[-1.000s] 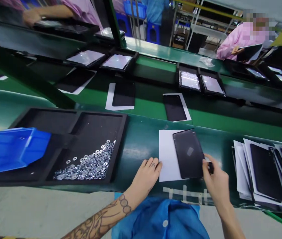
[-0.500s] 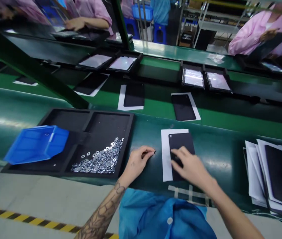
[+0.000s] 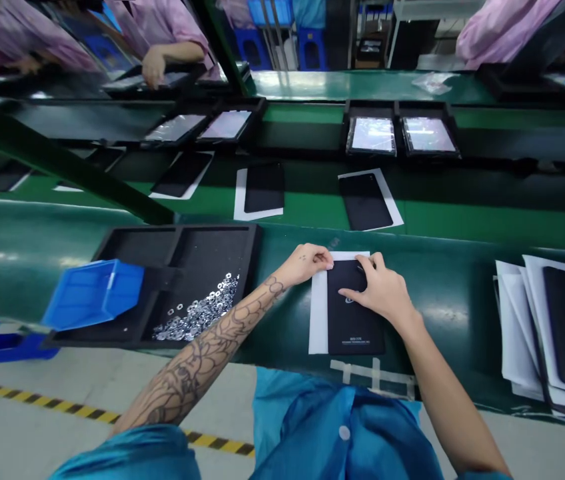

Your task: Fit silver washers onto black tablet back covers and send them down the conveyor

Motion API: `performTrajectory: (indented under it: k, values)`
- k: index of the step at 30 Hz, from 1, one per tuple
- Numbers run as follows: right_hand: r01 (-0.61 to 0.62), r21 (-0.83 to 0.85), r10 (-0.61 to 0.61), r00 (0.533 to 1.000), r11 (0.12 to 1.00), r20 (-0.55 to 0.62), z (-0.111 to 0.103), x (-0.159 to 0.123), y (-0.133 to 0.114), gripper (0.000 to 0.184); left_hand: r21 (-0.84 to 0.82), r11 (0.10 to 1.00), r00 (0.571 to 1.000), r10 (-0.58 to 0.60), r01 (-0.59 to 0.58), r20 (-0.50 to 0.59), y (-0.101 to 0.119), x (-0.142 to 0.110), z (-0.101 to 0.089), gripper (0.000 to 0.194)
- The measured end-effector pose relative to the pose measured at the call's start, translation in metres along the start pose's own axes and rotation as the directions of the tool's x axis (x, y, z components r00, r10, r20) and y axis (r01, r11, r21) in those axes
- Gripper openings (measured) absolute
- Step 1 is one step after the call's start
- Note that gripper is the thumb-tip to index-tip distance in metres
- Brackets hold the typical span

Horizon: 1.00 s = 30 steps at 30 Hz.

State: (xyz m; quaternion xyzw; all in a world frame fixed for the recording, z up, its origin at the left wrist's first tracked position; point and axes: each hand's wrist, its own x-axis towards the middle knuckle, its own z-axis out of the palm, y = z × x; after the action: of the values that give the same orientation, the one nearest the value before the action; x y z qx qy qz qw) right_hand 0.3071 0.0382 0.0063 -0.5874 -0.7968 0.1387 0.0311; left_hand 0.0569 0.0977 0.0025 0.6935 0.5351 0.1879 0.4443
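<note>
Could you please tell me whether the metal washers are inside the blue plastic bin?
No, the metal washers lie loose in a compartment of the black tray, beside the blue plastic bin.

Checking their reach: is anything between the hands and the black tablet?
Nothing visible: the right hand rests on the tablet, and the left hand reaches its upper left corner, at the white sheet beneath it.

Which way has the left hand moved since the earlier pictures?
Yes, forward: the left hand is now level with the black foam tray's far half, not its near edge.
</note>
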Motion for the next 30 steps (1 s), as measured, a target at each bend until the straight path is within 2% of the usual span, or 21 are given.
performTrajectory:
  k: [5,10,14,19,22,24,26,27,29,30]
  values:
    - [0.019,0.032,-0.018,1.0,0.999,-0.026,0.002,0.0,0.005,0.085,0.082,0.996,0.997,-0.028,0.023,0.067,0.005,0.01,-0.005,0.007]
    - [0.032,0.071,-0.031,0.999,0.997,-0.015,0.001,0.0,0.009,0.083,0.14,0.989,0.994,-0.064,0.051,0.089,0.01,0.015,-0.01,0.009]
    - [0.041,0.09,-0.04,0.999,0.995,-0.011,0.002,0.001,0.01,0.082,0.281,0.959,0.99,-0.07,0.034,0.122,0.01,0.021,-0.012,0.011]
    - [0.047,0.1,-0.048,0.999,0.994,0.008,-0.002,0.0,0.011,0.081,0.415,0.909,0.977,-0.111,0.026,0.183,0.014,0.05,-0.019,0.02]
    - [0.062,0.092,-0.063,0.998,0.994,0.015,-0.002,-0.001,0.012,0.08,0.514,0.853,0.957,-0.072,-0.087,0.28,0.026,0.074,-0.021,0.033]
    - [0.072,0.089,-0.073,0.997,0.993,0.003,0.0,-0.001,0.013,0.077,0.573,0.785,0.918,-0.015,-0.235,0.397,0.037,0.088,-0.017,0.036]
    - [0.068,0.121,-0.063,0.997,0.99,-0.046,0.0,-0.001,0.014,0.066,0.595,0.719,0.869,0.026,-0.36,0.494,0.046,0.098,-0.01,0.036]
    - [0.061,0.164,-0.046,0.995,0.985,-0.093,-0.002,-0.001,0.014,0.055,0.594,0.7,0.852,0.038,-0.395,0.522,0.048,0.101,-0.008,0.036]
    - [0.068,0.324,0.004,0.976,0.943,-0.217,-0.012,0.0,0.014,0.034,0.589,0.699,0.847,0.044,-0.404,0.53,0.048,0.104,-0.005,0.037]
    - [0.103,0.432,0.022,0.961,0.896,-0.274,-0.02,0.002,0.012,0.035,0.586,0.712,0.855,0.04,-0.387,0.516,0.046,0.104,-0.005,0.038]
